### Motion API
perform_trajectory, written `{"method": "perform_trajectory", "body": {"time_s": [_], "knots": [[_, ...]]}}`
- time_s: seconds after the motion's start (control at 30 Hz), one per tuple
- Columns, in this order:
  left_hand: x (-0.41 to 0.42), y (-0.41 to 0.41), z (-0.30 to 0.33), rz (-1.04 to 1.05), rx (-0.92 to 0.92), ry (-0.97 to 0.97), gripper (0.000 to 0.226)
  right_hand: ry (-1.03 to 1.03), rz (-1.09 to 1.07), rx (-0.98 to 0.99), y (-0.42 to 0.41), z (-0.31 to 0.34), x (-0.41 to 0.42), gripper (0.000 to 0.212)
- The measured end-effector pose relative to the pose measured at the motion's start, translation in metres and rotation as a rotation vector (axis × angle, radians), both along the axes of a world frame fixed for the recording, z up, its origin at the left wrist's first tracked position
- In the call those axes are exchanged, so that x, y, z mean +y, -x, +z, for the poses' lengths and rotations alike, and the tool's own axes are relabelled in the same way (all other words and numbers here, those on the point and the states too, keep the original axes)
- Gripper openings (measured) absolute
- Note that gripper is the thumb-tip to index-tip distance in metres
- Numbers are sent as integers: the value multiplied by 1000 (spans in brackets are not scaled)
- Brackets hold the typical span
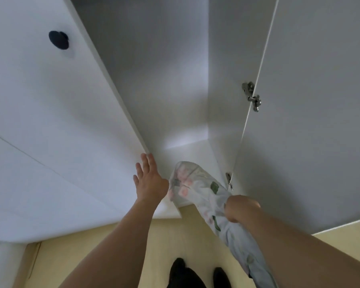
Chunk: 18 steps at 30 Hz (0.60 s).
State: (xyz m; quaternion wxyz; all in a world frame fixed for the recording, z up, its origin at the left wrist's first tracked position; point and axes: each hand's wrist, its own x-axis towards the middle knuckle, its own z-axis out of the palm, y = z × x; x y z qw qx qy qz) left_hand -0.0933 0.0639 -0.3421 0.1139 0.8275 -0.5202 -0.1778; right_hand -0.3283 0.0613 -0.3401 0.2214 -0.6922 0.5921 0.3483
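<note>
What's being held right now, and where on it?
The right hand grips the pale floral cloth bunched around its middle; the left hand holds nothing, open beside the white wardrobe door.

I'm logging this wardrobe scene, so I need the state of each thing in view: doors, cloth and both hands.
Left door: closed, black knob on it.
Right door: swung open, upper hinge exposed.
Wardrobe: open on the right side, nothing visible inside above the floor.
Floral cloth: bunched, front end at the wardrobe's bottom.
Left hand: fingers straight, against the left door's edge.
Right hand: grips the floral cloth.
</note>
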Motion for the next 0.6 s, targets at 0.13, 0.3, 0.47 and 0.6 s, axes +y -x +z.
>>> {"method": "perform_trajectory", "body": {"time_s": [0.13,0.3,0.47,0.6], "knots": [[-9,-21,-8,-108,-54,-49,93,-8,48,-22,-25,-14,-4,34],[-24,-52,-8,-233,-110,-73,95,-120,102,9,-65,-22,-13,31],[-45,-78,-10,-332,-259,-87,90,-109,24,14,-96,-26,-15,30],[-58,-91,-13,-411,-319,-101,86,-128,-69,4,-110,-28,-11,32]]}}
